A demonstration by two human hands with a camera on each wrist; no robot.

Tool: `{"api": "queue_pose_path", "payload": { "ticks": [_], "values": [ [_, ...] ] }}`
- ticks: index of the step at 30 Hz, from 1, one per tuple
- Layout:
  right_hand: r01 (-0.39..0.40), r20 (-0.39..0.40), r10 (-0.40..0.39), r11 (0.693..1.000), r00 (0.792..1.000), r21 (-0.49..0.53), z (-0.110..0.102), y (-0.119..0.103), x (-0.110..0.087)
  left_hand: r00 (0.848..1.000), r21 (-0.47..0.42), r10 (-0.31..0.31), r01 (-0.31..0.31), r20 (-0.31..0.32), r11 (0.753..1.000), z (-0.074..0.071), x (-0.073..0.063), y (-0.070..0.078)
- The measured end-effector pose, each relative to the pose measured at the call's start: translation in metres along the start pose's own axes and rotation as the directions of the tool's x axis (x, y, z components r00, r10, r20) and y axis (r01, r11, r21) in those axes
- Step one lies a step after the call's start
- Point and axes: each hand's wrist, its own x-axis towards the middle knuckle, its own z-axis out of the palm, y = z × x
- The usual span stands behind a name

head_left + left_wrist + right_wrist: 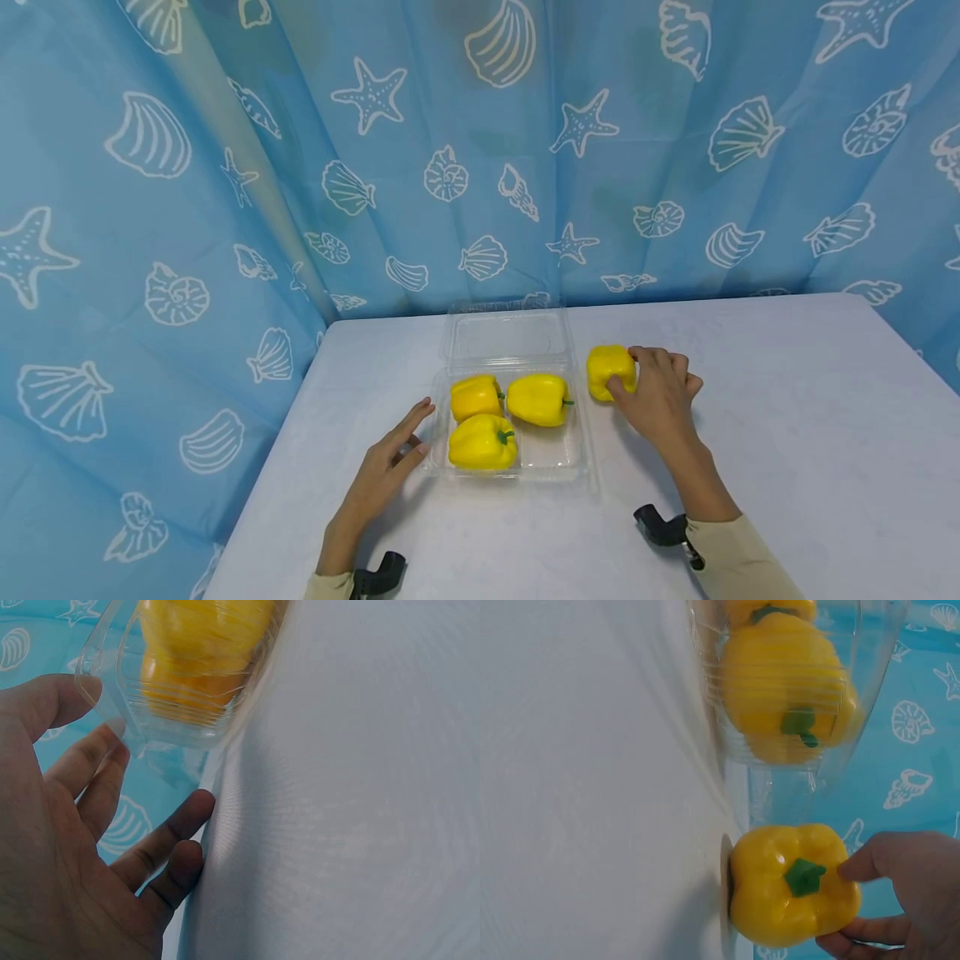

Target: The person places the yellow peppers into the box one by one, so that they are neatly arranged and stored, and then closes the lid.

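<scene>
While holding the left hand (384,468) with fingers apart beside the left edge of a clear tray (551,453), grips a lone yellow pepper (602,371) just right of that tray, long axis apparently near-to-far, clamping fingers from its right side with the closer right hand (662,397).

Three yellow peppers (537,400) in open clear clamshell (551,454) — fourth pepper (604,372) just outside.

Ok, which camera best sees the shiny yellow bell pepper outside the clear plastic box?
The right wrist view: the shiny yellow bell pepper looks biggest, its stubby green stem facing the camera. The head view shows it smaller, beside the clear plastic box, stem unseen. The left wrist view doesn't show it.
</scene>
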Motion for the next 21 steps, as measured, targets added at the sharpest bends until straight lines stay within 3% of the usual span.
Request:
{"api": "queue_pose_path", "payload": {
  "ticks": [5, 13, 21],
  "values": [
    [0.002, 0.005, -0.002, 1.0, 1.0, -0.004, 0.003, 0.003, 0.001, 1.0, 0.003, -0.01, 0.01, 0.001, 1.0, -0.001, 0.0, 0.0],
    [-0.001, -0.073, -0.002, 0.999, 0.997, -0.039, 0.016, 0.001, 0.002, 1.0, 0.005, -0.01, 0.01, 0.001, 1.0, -0.001, 0.0, 0.001],
    [-0.031, -0.096, 0.025, 0.998, 0.995, -0.057, 0.022, 0.001, 0.003, 1.0, 0.008, -0.011, 0.011, 0.001, 1.0, -0.001, 0.0, 0.001]
  ]
}}
